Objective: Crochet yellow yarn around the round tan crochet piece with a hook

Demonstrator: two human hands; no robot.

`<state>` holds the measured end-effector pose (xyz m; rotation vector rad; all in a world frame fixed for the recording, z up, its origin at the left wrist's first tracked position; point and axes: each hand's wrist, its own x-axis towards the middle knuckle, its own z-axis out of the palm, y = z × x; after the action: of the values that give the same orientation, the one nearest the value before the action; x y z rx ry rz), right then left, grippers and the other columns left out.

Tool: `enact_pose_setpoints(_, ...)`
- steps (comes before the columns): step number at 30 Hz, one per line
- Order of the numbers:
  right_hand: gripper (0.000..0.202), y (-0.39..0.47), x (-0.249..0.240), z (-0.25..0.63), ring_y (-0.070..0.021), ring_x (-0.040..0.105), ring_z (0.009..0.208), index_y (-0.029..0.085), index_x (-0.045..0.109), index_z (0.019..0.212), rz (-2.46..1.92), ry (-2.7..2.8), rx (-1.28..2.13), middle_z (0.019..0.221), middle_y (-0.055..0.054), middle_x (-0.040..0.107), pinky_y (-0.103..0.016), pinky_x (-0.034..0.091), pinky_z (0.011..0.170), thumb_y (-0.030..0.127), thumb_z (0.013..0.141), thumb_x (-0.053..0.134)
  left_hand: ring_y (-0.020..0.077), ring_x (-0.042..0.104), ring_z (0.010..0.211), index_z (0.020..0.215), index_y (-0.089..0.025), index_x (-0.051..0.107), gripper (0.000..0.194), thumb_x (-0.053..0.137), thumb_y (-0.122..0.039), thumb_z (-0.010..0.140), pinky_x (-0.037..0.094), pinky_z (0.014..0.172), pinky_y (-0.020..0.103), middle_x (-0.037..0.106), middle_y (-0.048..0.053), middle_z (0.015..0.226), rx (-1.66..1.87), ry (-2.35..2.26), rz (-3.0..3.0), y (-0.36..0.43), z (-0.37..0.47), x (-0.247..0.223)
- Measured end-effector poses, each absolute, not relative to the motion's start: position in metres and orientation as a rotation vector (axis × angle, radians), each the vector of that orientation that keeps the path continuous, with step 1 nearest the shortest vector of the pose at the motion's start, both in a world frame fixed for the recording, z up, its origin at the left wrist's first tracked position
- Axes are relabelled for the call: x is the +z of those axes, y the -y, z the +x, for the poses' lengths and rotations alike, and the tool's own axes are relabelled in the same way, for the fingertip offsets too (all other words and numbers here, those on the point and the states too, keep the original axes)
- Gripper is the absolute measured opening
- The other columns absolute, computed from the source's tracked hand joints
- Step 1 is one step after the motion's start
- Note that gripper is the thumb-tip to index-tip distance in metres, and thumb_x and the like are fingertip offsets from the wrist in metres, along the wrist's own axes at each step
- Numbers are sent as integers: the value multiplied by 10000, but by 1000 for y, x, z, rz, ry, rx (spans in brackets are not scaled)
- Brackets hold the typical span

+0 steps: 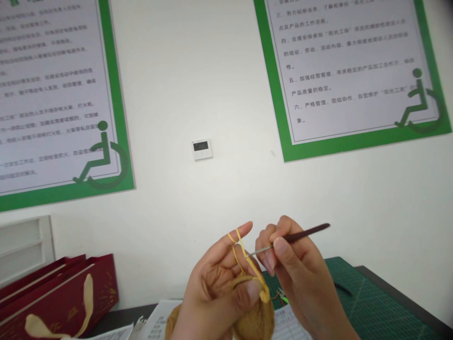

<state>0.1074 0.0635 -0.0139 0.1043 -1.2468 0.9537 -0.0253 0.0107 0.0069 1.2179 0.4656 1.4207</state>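
My left hand (215,290) pinches a mustard-brown crocheted piece (257,321) between thumb and fingers, low in the head view. Yellow yarn (254,267) loops around its raised index finger and runs down to a yellow stitched edge on the piece. In my right hand (297,264) is a crochet hook (307,233), gripped near where its dark handle meets the thin metal shaft. The shaft points left, and its tip meets the yellow yarn just above the piece. The lower part of the piece is cut off by the frame.
A green cutting mat (375,302) lies on the dark table (399,289) at right, with a dark slender object (342,289) on it. Printed papers (164,314) lie at left beside red gift bags (71,297). Behind is a white wall with a thermostat (202,149) and green-framed posters (318,150).
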Motion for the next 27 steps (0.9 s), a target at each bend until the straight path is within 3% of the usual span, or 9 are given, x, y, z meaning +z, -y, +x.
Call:
enact_pose_setpoints(2,81,-65,-17,111,-145,577,640,260,599,912,44,1329,556,717,24,594,-275,481,579,212,972,626,146,641,740,1270,-273,770,605,904,-110,704,490,671,221,723,47,817,1481,-500,1263,-9,-20,4)
enact_pose_setpoints(5,286,-67,-21,117,-179,630,715,254,684,1035,-41,1364,-169,817,-23,685,-332,528,614,20,875,641,130,615,691,1271,-306,769,578,881,-111,738,477,647,232,705,30,797,1512,-494,1284,-9,-14,2)
enact_pose_setpoints(7,369,-67,-23,117,-186,628,719,250,696,1102,-24,1315,-385,850,-38,713,-361,538,620,-16,852,643,134,624,690,1266,-291,773,596,897,-109,712,482,643,232,705,35,804,1433,-443,1251,-9,-15,3)
enact_pose_setpoints(9,304,-66,-24,112,-176,599,666,251,684,1131,55,1234,-282,792,-22,681,-357,508,584,46,914,624,122,623,670,1264,-247,773,626,918,-109,671,466,617,206,701,41,798,1292,-376,1202,-10,-18,5)
enact_pose_setpoints(12,74,-62,-23,104,-157,544,627,242,659,1017,111,1114,156,717,4,596,-345,467,581,211,999,595,112,620,639,1289,-163,751,670,913,-110,642,426,580,180,695,53,766,1158,-311,1170,-14,-26,9)
enact_pose_setpoints(17,256,-53,-14,109,-132,396,593,226,574,818,194,998,808,636,36,437,-289,359,563,298,1051,497,120,624,637,1229,-85,766,595,842,-67,639,452,591,189,697,62,743,1121,-230,1093,-20,-37,5)
enact_pose_setpoints(21,345,-55,-10,113,-94,306,553,196,519,725,217,1031,1360,632,57,388,-252,319,560,338,1040,526,123,630,654,1184,-106,780,563,867,-87,628,478,618,192,698,57,763,1188,-304,1137,-19,-36,2)
enact_pose_setpoints(24,292,-59,-13,110,-91,418,586,207,552,781,158,1142,1412,654,48,490,-241,387,621,376,1014,600,153,668,766,1089,-164,789,408,882,-110,695,512,704,222,725,64,847,1326,-425,1264,-17,-32,4)
enact_pose_setpoints(27,160,-60,-19,105,-109,576,727,244,616,879,99,1225,1130,801,25,630,-243,467,707,355,982,667,137,674,778,957,-182,752,311,909,-109,698,501,700,210,740,50,853,1391,-464,1270,-18,-27,4)
